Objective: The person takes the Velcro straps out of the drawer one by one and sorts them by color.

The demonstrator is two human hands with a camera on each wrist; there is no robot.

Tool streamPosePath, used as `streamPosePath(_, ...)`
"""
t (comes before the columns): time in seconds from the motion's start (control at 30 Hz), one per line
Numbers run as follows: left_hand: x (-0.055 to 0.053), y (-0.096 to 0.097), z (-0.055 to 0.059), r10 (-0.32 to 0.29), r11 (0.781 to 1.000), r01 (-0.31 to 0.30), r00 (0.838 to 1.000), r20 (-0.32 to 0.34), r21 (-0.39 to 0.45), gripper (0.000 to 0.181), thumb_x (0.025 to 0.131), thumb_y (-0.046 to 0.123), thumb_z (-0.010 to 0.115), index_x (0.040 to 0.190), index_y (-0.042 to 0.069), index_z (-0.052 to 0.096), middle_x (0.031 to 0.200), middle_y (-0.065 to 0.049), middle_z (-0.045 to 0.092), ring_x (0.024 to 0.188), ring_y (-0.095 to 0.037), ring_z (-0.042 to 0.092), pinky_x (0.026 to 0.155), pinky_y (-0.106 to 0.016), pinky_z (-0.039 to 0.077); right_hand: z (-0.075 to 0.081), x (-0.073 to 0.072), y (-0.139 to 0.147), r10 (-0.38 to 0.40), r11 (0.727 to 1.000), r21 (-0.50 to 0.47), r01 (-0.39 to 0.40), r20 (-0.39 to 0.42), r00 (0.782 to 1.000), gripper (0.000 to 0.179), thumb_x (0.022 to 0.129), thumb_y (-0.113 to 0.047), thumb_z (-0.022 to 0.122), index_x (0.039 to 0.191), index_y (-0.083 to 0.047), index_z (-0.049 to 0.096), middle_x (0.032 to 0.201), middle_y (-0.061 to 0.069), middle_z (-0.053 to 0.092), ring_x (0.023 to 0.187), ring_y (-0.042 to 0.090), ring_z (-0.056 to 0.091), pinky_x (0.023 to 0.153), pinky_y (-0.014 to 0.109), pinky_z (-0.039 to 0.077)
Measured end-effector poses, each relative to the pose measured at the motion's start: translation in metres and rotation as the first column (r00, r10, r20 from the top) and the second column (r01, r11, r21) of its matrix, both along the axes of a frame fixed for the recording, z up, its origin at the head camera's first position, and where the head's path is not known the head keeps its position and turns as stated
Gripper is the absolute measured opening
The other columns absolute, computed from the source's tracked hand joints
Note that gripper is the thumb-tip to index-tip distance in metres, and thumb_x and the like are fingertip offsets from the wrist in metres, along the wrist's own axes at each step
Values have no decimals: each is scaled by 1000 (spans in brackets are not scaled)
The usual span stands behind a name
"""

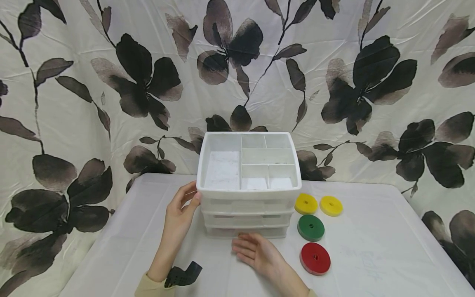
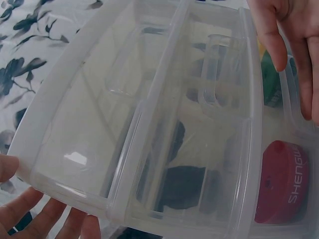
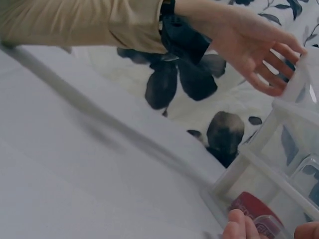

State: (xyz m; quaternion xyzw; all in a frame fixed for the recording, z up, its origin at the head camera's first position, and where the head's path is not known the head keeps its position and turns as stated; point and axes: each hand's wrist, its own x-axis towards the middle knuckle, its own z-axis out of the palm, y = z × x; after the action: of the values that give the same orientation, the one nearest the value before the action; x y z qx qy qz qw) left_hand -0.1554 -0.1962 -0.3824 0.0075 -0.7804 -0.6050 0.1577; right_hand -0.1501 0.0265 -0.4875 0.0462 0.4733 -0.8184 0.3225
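A white plastic drawer unit [image 1: 248, 202] with an open, divided top tray stands on the table. My left hand [image 1: 180, 214] rests against its upper left side, thumb near the front corner and fingers spread along the side. Low in front, my right hand [image 1: 261, 253] is turned palm up, with straight fingertips right at the handle of the clear bottom drawer [image 2: 286, 127]. Through that drawer's front show a red disc [image 2: 282, 181] with white lettering and a green piece [image 2: 270, 79]. The upper drawers have see-through fronts; nothing shows inside them.
Right of the unit, two yellow discs [image 1: 306, 203], a green disc [image 1: 311, 227] and a red disc [image 1: 315, 258] lie flat on the white-covered table [image 1: 371, 239]. Behind hangs a floral cloth [image 1: 282, 82]. A black strap mount [image 1: 183, 274] sits on my left wrist.
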Motion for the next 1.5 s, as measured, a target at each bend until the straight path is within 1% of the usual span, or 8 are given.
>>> streamPosePath(0.33, 2, 1, 3, -13, 1000, 13, 1000, 6, 3, 40, 95, 28, 60, 134, 19, 53, 132, -3, 57, 111, 1, 53, 84, -12, 49, 1, -4, -1, -17, 999, -39, 19, 44, 999, 54, 105, -31, 33, 143, 7, 31, 140, 23, 51, 122, 29, 59, 112, 44, 39)
streamPosePath(0.47, 2, 1, 3, -15, 1000, 15, 1000, 3, -3, 41, 95, 28, 60, 135, 19, 53, 133, -3, 57, 112, 1, 53, 85, -12, 49, 1, -3, -2, -30, 998, -44, 33, 53, 998, 53, 104, -31, 36, 142, 7, 33, 134, 23, 56, 117, 26, 62, 108, 41, 44)
streamPosePath(0.6, 2, 0, 2, -10, 1000, 10, 1000, -6, -21, 41, 95, 29, 60, 135, 19, 53, 133, -3, 57, 112, 1, 53, 85, -12, 50, 1, -2, -2, -39, 998, -52, 43, 68, 997, 50, 103, -30, 39, 139, 5, 37, 127, 19, 63, 112, 23, 65, 102, 38, 49)
streamPosePath(0.7, 2, 0, 2, -6, 1000, 6, 1000, -8, -27, 41, 95, 29, 60, 135, 18, 53, 132, -3, 57, 112, 2, 53, 85, -12, 50, 1, -1, -2, -34, 998, -54, 38, 65, 997, 49, 103, -31, 39, 139, 4, 38, 125, 17, 64, 111, 23, 65, 101, 37, 50)
streamPosePath(0.8, 2, 0, 2, -5, 1000, 5, 1000, -10, -29, 42, 95, 30, 60, 135, 19, 53, 133, -4, 57, 112, 2, 53, 85, -13, 50, 1, -1, -2, -29, 998, -50, 32, 56, 998, 50, 104, -31, 38, 139, 4, 38, 125, 18, 64, 112, 24, 65, 102, 38, 50)
streamPosePath(1.03, 1, 0, 0, 5, 1000, -5, 1000, -4, -30, 42, 95, 30, 61, 134, 20, 53, 132, 1, 58, 112, 3, 54, 85, -13, 50, 0, 4, -2, -15, 999, -31, 17, 68, 998, 50, 104, -31, 36, 140, 3, 38, 125, 20, 63, 110, 24, 66, 98, 37, 52)
streamPosePath(1.23, 2, 0, 1, 2, 999, -2, 1000, -5, -35, 42, 95, 30, 60, 135, 19, 52, 132, -3, 57, 111, 2, 53, 85, -12, 49, 2, 11, -1, -1, 1000, -19, 3, 88, 996, 51, 103, -31, 41, 140, 3, 39, 122, 18, 66, 107, 24, 67, 97, 37, 53)
streamPosePath(1.5, 3, 0, 4, -6, 1000, 6, 1000, -5, -17, 41, 95, 28, 61, 134, 19, 53, 132, -3, 58, 111, 1, 54, 85, -12, 49, 4, 19, 3, 31, 999, -13, -30, 109, 994, 51, 103, -31, 40, 142, 2, 36, 122, 17, 66, 109, 24, 67, 100, 39, 51)
